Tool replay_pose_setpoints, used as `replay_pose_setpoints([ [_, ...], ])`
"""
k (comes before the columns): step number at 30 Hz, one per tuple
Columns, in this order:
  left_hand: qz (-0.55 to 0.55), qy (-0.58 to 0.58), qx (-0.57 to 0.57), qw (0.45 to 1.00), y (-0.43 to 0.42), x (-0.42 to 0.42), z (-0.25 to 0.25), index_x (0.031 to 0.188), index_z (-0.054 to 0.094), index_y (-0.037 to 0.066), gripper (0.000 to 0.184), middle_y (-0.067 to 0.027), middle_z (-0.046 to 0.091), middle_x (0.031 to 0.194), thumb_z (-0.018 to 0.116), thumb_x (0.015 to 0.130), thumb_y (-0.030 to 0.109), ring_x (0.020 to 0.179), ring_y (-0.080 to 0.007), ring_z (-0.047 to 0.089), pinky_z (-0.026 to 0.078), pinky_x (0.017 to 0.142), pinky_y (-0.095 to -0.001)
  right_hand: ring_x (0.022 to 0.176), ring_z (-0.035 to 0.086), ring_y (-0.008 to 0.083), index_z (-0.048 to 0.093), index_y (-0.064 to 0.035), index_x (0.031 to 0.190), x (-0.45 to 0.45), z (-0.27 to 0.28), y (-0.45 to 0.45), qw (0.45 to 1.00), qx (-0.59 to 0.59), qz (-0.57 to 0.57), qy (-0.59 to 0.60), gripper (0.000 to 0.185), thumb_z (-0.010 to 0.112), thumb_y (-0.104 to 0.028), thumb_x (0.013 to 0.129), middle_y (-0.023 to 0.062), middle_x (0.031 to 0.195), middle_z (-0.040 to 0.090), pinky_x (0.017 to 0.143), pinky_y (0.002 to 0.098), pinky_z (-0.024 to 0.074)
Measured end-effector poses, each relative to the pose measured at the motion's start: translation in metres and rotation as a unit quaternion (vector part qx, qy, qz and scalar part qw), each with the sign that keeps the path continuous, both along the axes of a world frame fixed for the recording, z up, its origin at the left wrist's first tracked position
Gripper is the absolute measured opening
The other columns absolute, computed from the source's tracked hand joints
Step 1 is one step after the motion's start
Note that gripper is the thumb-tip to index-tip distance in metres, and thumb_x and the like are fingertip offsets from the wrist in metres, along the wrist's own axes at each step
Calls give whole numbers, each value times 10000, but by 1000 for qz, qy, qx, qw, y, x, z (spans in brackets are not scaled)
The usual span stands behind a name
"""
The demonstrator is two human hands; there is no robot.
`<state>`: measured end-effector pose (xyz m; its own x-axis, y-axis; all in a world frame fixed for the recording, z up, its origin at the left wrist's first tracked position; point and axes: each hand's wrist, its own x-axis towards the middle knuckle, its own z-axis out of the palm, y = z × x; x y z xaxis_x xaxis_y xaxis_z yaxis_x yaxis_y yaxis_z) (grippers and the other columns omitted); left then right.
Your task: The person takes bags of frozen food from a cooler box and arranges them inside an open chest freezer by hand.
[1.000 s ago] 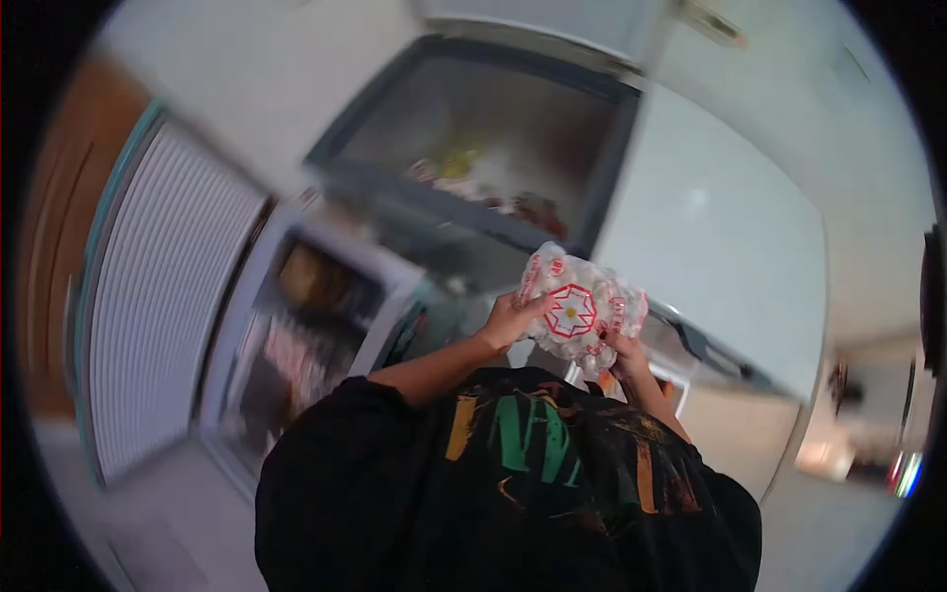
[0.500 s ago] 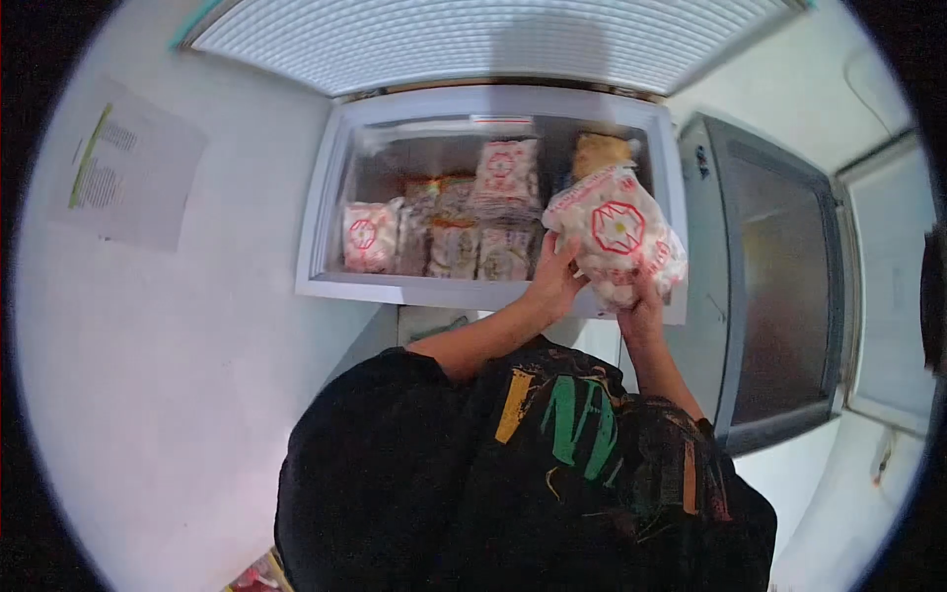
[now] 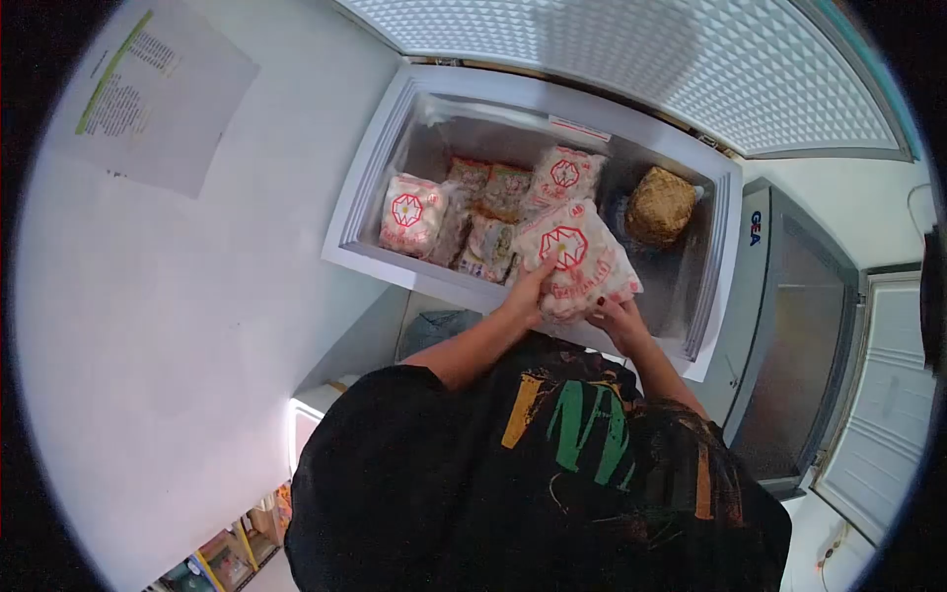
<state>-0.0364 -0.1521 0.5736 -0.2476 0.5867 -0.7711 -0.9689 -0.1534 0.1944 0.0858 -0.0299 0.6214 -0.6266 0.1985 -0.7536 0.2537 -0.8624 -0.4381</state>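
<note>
A plastic bag of pale round pieces (image 3: 592,268), printed with a red octagon, is held between my two hands over the front of an open chest freezer (image 3: 395,274). My left hand (image 3: 530,291) grips its left side, thumb on the front. My right hand (image 3: 621,324) is closed on the lower right corner. Behind it inside the freezer lies a matching bag (image 3: 564,180), and another bag (image 3: 411,215) stands at the left end. Between them are several smaller printed packets (image 3: 486,247). A brown package (image 3: 661,205) sits at the right end.
The freezer's raised lid (image 3: 631,44) leans back behind it. To the right stands a grey upright cabinet (image 3: 804,345) with its door swung out. A paper sheet (image 3: 163,94) hangs on the white wall at left. Shelves with goods (image 3: 232,553) show at lower left.
The bag in my hands has moved left, away from the freezer's right end, so the brown package shows fully. The whole view has turned and the freezer appears tilted.
</note>
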Motion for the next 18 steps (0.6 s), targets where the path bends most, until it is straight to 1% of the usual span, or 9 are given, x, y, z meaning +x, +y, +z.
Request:
replay_pose_setpoints([
  [2,-32,10,-28,999,-4,-25,3,1062,456,20,438,-107,564,944,532,790,355,840,-241,574,506,665,-389,928,504,198,340,-47,1187,-6,-17,19,980,15,196,5,644,678,-231,671,77,1120,460,761,304,436],
  [3,-57,26,-55,996,-7,-41,5,1045,467,2,443,-107,564,934,537,787,355,833,-241,575,504,668,-390,928,504,198,340,-47,1187,-4,-12,25,980,16,198,7,644,678,-231,671,77,1120,460,761,304,436],
  [5,-75,164,-145,973,-41,-64,-30,1088,426,-4,481,-115,530,987,548,783,349,911,-224,528,467,731,-372,1027,460,230,298,-46,1225,2,5,40,846,378,376,4,704,682,-239,666,92,1215,391,818,330,415],
  [8,-155,343,-263,888,-96,-117,-37,1190,338,-9,604,-129,480,1078,575,766,349,1003,-202,464,424,787,-328,1077,431,254,294,-76,1246,50,3,58,942,245,230,-17,698,665,-216,672,103,1243,369,858,365,377],
  [10,-206,390,-247,863,-137,-165,-54,1189,344,-12,615,-119,484,1084,583,759,357,977,-186,475,417,784,-317,1056,452,241,338,-94,1222,77,14,76,973,165,153,-49,562,593,-153,724,93,1223,399,815,334,397],
  [12,-227,394,-229,861,-157,-197,-53,1188,347,-14,620,-115,487,1087,587,756,361,964,-178,481,413,783,-311,1008,489,223,392,-93,1178,91,39,80,969,170,93,-154,457,540,-113,746,86,1179,446,767,284,411],
  [14,-271,271,-235,894,-171,-220,-51,1194,346,-8,644,-115,495,1082,597,744,379,953,-177,487,402,800,-312,987,500,218,412,-88,1158,115,42,80,972,147,52,-176,437,542,-110,741,88,1151,466,755,268,412],
  [16,-296,253,-258,884,-204,-244,-98,1202,338,-2,665,-108,495,1082,613,732,380,949,-177,489,403,797,-313,966,511,214,431,-83,1137,116,41,80,973,125,11,-196,418,545,-107,735,90,1124,486,743,252,414],
  [18,-260,221,-234,910,-222,-257,-133,1216,316,1,723,-86,498,1063,657,695,368,905,-165,501,411,767,-299,906,534,199,457,-61,1105,104,44,81,967,172,77,-170,402,565,-138,725,94,1075,509,724,266,428],
])
